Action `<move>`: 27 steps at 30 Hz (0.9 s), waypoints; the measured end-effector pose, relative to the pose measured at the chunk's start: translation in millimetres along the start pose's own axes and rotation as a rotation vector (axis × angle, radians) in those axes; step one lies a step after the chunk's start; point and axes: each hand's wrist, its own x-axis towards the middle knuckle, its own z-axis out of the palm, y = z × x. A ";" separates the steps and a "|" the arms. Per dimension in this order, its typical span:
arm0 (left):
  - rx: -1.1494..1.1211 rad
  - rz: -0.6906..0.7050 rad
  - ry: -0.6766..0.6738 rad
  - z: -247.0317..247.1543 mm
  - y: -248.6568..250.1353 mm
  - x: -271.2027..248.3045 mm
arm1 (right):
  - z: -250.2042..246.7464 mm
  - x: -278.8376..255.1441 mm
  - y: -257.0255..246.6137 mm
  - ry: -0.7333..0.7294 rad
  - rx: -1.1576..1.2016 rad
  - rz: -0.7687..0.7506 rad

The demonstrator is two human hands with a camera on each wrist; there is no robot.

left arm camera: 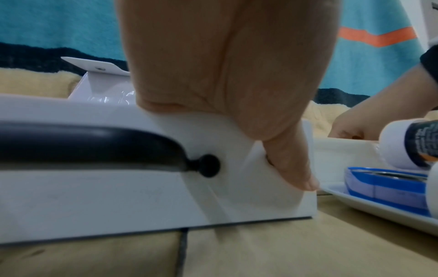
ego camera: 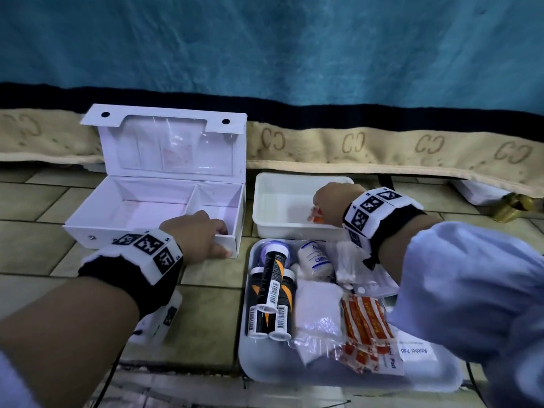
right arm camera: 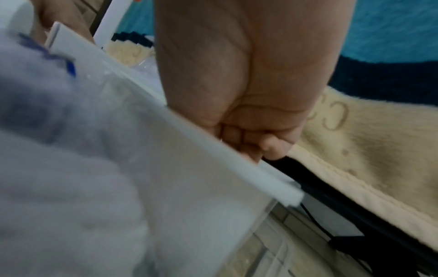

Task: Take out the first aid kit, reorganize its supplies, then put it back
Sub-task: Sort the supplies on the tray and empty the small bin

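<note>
The white first aid kit box (ego camera: 123, 207) stands open on the tiled floor, lid upright and both compartments bare. My left hand (ego camera: 203, 234) grips its front right corner, fingers over the rim and thumb (left arm camera: 291, 165) on the front wall beside the black handle (left arm camera: 94, 142). My right hand (ego camera: 329, 204) reaches into a white tub (ego camera: 282, 184) with fingers curled (right arm camera: 251, 138), pinching a small orange packet (ego camera: 315, 215). A white tray (ego camera: 294, 375) in front holds tubes (ego camera: 270, 293), a crepe bandage (ego camera: 316, 260), gauze packs (ego camera: 318, 307) and orange plaster strips (ego camera: 368, 322).
A beige-edged blue blanket (ego camera: 382, 148) hangs right behind the box and tub. A brass object (ego camera: 513, 206) lies at the far right. Cotton swabs (ego camera: 346, 263) and alcohol pads (ego camera: 418, 350) also lie in the tray. Bare floor tiles (ego camera: 206, 319) lie left of the tray.
</note>
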 end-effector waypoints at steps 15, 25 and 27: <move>0.010 0.012 -0.005 -0.2 -0.3 0.9 | -4.0 -157.8 32.3 0.011 0.463 0.272; -0.010 0.001 -0.017 -1.5 0.8 0.7 | 57.5 -164.8 -13.1 -0.013 0.422 0.258; -0.015 0.000 -0.018 -1.7 1.4 0.5 | 50.5 -164.9 -14.7 0.021 0.340 0.238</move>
